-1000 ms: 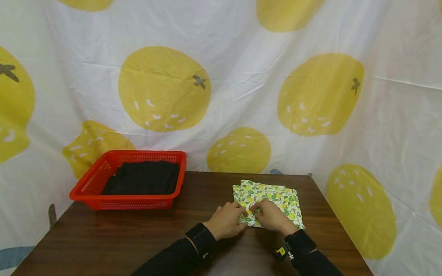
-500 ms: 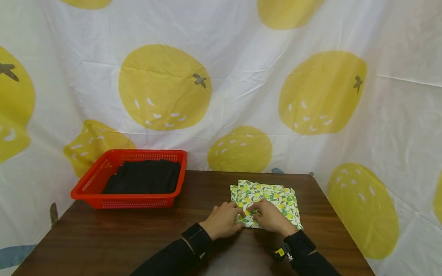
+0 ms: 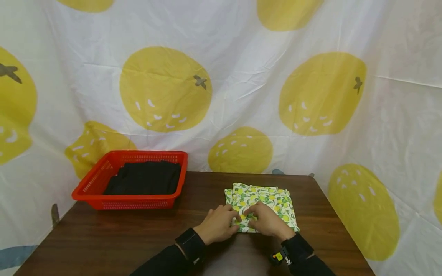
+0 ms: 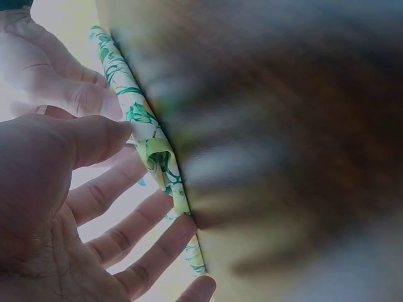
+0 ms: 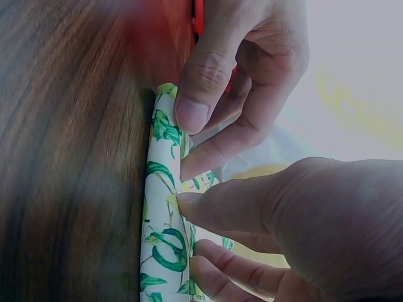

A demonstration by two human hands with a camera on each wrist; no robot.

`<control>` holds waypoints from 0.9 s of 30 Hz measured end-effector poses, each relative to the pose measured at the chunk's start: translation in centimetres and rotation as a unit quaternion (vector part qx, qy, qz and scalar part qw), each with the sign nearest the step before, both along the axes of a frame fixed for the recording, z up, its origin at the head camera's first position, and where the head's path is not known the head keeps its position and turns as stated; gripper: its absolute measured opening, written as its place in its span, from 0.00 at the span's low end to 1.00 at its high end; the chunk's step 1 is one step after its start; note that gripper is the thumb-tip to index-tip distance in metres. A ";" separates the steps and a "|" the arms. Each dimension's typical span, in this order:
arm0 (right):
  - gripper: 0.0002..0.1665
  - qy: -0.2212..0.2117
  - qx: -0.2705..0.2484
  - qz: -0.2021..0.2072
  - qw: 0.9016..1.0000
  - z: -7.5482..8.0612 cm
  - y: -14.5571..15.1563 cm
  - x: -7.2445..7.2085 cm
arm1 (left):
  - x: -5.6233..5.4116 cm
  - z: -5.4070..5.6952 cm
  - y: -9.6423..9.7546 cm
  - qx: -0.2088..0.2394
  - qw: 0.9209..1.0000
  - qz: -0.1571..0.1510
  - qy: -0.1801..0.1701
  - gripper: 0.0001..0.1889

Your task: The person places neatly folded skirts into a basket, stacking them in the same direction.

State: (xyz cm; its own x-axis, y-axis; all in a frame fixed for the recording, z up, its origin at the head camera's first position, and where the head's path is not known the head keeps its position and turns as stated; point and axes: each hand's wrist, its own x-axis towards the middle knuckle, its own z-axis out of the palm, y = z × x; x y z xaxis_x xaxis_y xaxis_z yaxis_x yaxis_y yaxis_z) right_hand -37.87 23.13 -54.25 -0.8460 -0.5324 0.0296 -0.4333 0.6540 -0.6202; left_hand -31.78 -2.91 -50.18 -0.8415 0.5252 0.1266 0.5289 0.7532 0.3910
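A folded white cloth [image 3: 281, 205] with a print of yellow lemons and green leaves lies flat on the brown table, right of centre in the head view. My left hand [image 3: 218, 224] rests at its near left side; in the left wrist view its spread fingers touch the cloth's folded edge [image 4: 160, 157]. My right hand [image 3: 268, 220] lies over the near middle of the cloth. Seen from the right wrist, the thumb of this hand [image 5: 315, 220] touches the rounded fold and the other fingers reach over the top. Their tips are partly hidden.
A red plastic basket [image 3: 129, 197] with slotted walls stands at the back left. Folded black cloth [image 3: 145, 178] lies inside it. Behind the wooden table [image 3: 121, 241] hangs a white curtain [image 3: 241, 69] printed with big yellow fruit.
The lemon-print cloth has slid a little to the left and slightly nearer, and both hands have moved along with it. The red basket stays in place.
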 end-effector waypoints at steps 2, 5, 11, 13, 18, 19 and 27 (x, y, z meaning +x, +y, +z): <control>0.18 0.007 0.003 0.006 1.000 -0.2 -0.2 -0.1 | 0.2 -0.1 -0.3 0.001 1.000 0.002 -0.001 0.09; 0.19 0.007 0.009 0.010 1.000 1.0 -0.8 0.9 | 0.4 -0.2 -0.6 -0.004 1.000 0.007 -0.002 0.08; 0.18 -0.001 0.006 0.020 1.000 2.7 -2.2 2.6 | 0.9 -0.2 -1.4 -0.007 1.000 0.013 -0.010 0.08; 0.19 -0.011 0.008 0.018 1.000 3.9 -3.0 3.6 | 1.1 -0.4 -1.8 -0.005 1.000 0.013 -0.006 0.07; 0.19 -0.017 0.013 0.026 0.999 5.2 -4.1 4.9 | 1.4 -0.7 -2.8 0.008 1.000 0.006 0.000 0.07; 0.19 -0.009 0.017 0.034 0.999 5.0 -4.2 4.7 | 1.5 -0.7 -3.0 0.010 1.000 0.005 0.002 0.06; 0.19 0.006 0.006 0.069 0.998 2.6 -4.4 3.4 | 2.3 -0.8 -4.5 0.021 1.000 0.001 0.008 0.05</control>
State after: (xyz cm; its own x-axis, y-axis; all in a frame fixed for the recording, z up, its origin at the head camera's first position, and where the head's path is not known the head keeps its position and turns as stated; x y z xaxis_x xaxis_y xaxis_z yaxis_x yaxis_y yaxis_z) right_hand -34.46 18.77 -51.61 -0.7640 -0.6445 0.0321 -0.5274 0.5950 -0.6065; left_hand -29.49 -7.37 -50.94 -0.8401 0.5176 0.1622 0.5341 0.7375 0.4134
